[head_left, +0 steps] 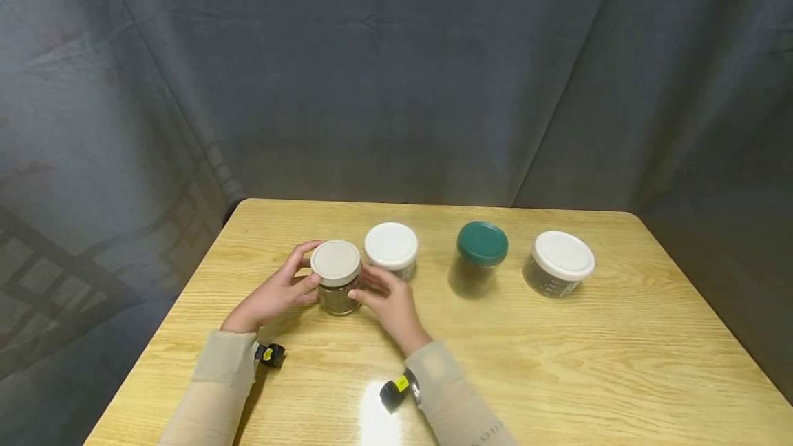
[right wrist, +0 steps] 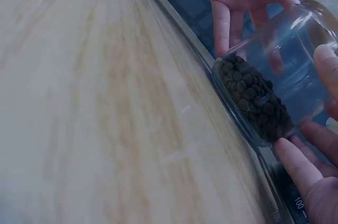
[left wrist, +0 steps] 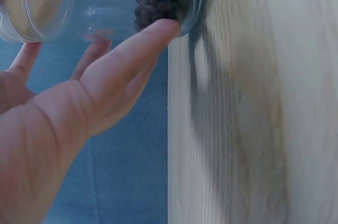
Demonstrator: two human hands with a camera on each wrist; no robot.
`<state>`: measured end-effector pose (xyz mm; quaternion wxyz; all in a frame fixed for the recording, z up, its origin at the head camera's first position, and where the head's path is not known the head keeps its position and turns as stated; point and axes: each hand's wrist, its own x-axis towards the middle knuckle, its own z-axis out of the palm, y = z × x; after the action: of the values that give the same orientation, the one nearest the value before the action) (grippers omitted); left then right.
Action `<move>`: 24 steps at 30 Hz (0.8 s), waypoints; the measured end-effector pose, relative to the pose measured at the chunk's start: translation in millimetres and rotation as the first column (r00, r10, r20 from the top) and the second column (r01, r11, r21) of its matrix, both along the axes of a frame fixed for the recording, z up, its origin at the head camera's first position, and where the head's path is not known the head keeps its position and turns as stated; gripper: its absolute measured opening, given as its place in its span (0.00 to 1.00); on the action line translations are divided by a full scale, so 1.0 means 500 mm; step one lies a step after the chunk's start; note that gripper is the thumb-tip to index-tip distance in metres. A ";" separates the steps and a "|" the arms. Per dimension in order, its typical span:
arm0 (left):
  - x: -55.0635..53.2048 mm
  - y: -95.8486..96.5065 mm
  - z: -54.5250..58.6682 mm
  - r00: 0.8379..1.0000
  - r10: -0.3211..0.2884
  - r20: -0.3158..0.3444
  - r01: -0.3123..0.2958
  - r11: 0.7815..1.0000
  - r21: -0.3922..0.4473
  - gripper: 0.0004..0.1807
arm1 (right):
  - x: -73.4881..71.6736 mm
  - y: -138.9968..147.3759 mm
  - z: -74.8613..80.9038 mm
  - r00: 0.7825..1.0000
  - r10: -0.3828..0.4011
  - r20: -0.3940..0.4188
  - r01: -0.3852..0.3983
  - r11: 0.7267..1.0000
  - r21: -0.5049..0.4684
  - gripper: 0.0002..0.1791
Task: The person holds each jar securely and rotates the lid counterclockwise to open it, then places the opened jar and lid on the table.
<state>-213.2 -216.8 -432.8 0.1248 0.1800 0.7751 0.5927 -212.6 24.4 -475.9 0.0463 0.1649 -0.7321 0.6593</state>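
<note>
Both hands are at a clear jar with a beige lid [head_left: 335, 262] at the left of the table. Dark, round, chip-like pieces [right wrist: 252, 93] fill its lower part, with clear space above. My left hand [head_left: 279, 293] holds the jar from the left, thumb near the lid's edge and fingers reaching around the far side. From the right, my right hand [head_left: 393, 305] grips the jar body, thumb in front and fingers behind. In the right wrist view, the jar's base [right wrist: 237, 110] is close to the tabletop. The lid is on the jar.
Just behind the jar stands a white-lidded container [head_left: 391, 245]. Farther right are a taller jar with a green lid [head_left: 482, 243] and another white-lidded container [head_left: 562, 255]. They stand on a wooden table [head_left: 557, 377], with a dark curtain [head_left: 396, 88] behind.
</note>
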 end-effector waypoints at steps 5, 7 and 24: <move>0.000 0.000 0.001 1.000 -0.006 0.000 0.006 1.000 -0.001 0.34 | 0.001 0.001 0.000 1.000 -0.002 -0.003 0.002 1.000 -0.001 0.30; 0.000 -0.001 0.003 1.000 -0.012 -0.003 0.012 1.000 -0.001 0.34 | 0.001 0.001 -0.001 1.000 -0.004 0.002 0.004 1.000 0.002 0.30; 0.003 0.007 0.025 0.944 0.133 -0.303 -0.129 0.991 0.033 0.28 | 0.009 0.001 0.020 1.000 0.006 -0.006 -0.006 1.000 0.001 0.30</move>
<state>-211.4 -213.3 -420.2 -0.0371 0.2180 0.7915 0.5698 -207.9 25.1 -465.8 0.0465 0.1693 -0.7319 0.6584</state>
